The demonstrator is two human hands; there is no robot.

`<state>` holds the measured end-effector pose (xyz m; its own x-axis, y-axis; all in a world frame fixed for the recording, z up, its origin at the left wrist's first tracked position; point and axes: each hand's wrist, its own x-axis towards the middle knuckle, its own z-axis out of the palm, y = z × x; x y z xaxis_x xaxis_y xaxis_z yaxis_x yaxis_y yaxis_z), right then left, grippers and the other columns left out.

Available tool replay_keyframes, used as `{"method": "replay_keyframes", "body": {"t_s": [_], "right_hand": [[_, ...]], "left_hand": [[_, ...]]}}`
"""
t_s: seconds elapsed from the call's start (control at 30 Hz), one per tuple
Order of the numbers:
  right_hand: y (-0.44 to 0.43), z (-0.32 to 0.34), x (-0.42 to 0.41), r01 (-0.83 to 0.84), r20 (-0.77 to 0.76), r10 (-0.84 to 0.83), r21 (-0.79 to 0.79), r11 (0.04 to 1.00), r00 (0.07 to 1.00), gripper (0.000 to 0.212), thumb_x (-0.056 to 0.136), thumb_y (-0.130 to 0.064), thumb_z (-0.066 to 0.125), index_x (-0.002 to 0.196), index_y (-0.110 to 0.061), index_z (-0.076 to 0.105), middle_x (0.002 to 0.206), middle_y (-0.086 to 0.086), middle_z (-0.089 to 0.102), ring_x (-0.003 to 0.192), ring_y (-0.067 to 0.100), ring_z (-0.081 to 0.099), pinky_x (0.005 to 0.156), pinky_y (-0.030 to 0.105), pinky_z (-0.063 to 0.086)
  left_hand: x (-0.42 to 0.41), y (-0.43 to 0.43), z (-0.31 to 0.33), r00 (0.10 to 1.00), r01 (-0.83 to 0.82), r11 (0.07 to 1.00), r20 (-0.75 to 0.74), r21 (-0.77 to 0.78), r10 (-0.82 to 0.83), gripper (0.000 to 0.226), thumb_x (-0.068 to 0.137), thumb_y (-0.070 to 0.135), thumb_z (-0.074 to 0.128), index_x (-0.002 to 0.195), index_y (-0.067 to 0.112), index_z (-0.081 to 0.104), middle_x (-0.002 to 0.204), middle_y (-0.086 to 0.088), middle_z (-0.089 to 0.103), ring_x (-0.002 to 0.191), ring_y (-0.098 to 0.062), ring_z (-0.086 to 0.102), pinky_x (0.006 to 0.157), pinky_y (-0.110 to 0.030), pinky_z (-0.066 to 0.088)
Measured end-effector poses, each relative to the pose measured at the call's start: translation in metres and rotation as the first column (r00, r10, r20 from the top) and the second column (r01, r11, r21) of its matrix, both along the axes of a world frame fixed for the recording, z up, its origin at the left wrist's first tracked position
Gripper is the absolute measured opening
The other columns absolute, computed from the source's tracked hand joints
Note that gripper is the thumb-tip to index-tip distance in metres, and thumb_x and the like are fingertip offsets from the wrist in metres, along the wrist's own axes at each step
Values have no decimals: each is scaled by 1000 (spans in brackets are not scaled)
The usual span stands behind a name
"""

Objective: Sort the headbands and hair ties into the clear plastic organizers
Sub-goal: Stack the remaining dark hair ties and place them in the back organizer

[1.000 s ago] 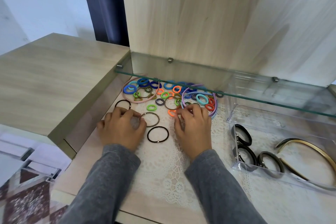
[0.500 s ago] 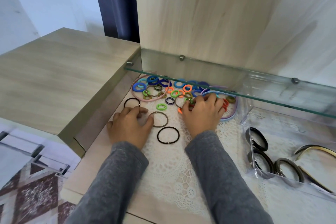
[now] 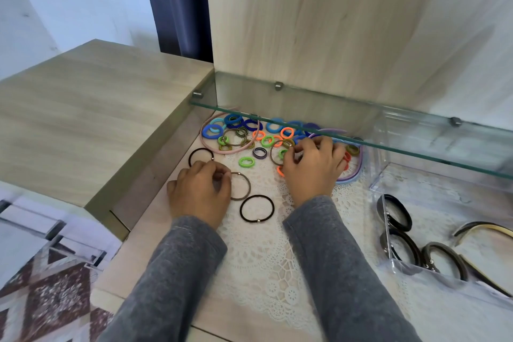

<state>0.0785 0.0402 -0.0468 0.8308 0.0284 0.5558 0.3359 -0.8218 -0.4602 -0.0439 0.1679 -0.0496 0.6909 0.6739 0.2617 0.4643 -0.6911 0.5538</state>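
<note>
A pile of coloured hair ties (image 3: 266, 136) lies on a lace mat under a glass shelf, ringed by a pink headband (image 3: 230, 150) and a lilac headband (image 3: 352, 178). My left hand (image 3: 198, 194) rests on the mat with curled fingers pinching the left edge of a brown hair tie (image 3: 245, 187). My right hand (image 3: 312, 169) reaches into the pile, its fingertips pinching a thin brown tie (image 3: 273, 154) near its metal bead. A black tie (image 3: 256, 208) lies between my wrists. The clear organizer (image 3: 387, 233) at right holds dark ties and a gold-edged headband (image 3: 488, 229).
The glass shelf edge (image 3: 305, 122) overhangs the back of the pile. A wooden cabinet top (image 3: 91, 108) rises at left, its side wall bordering the mat. Another black tie (image 3: 200, 155) lies by that wall. A second clear box (image 3: 394, 175) stands behind the organizer.
My right hand has moved forward and a little right, deeper into the pile under the shelf. My left hand has stayed on the brown tie.
</note>
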Motion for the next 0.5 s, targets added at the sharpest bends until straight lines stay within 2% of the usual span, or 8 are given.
{"method": "replay_keyframes", "body": {"t_s": [0.07,0.13,0.2,0.27,0.33,0.5], "right_hand": [[-2,2,-4,-28,57,26,49,998,998,11,78,-27,68,80,-16,68,94,7,61,94,32,47,78,41,37],[-6,4,-6,-137,64,130,137,981,990,8,81,-24,67,81,-16,68,92,4,61,92,25,47,77,37,39],[-10,8,-9,-291,22,299,313,904,954,3,83,-15,66,84,-13,67,92,4,61,86,11,48,76,22,43],[-15,12,-15,-388,16,422,428,816,906,7,83,-5,64,87,-10,68,94,5,61,82,-4,50,73,5,39],[-22,13,-23,-460,52,491,450,766,869,11,82,-1,65,88,-9,69,93,4,60,85,-8,51,74,3,38],[-36,10,-43,-626,19,679,406,665,734,8,81,-6,70,88,-11,72,89,1,59,84,4,54,73,10,39]], "left_hand": [[0,1,-2,997,23,1000,69,-7,-23,5,89,32,57,92,31,62,92,11,61,88,-18,55,80,-34,39],[0,2,-3,988,53,998,149,-21,-49,3,88,26,60,91,28,60,84,10,60,80,-19,55,75,-40,48],[-1,1,-3,972,79,997,225,-20,-72,6,88,21,61,91,26,61,86,8,62,78,-18,54,72,-43,50],[-2,1,-4,958,84,996,274,8,-83,10,89,18,61,96,23,65,91,5,63,80,-19,56,71,-43,51],[-4,2,-6,948,78,997,306,30,-83,12,90,17,61,99,20,68,95,3,63,81,-22,60,71,-45,52],[-8,2,-7,933,51,995,352,86,-78,8,90,16,61,95,17,68,96,-1,63,81,-25,60,69,-46,52]]}}
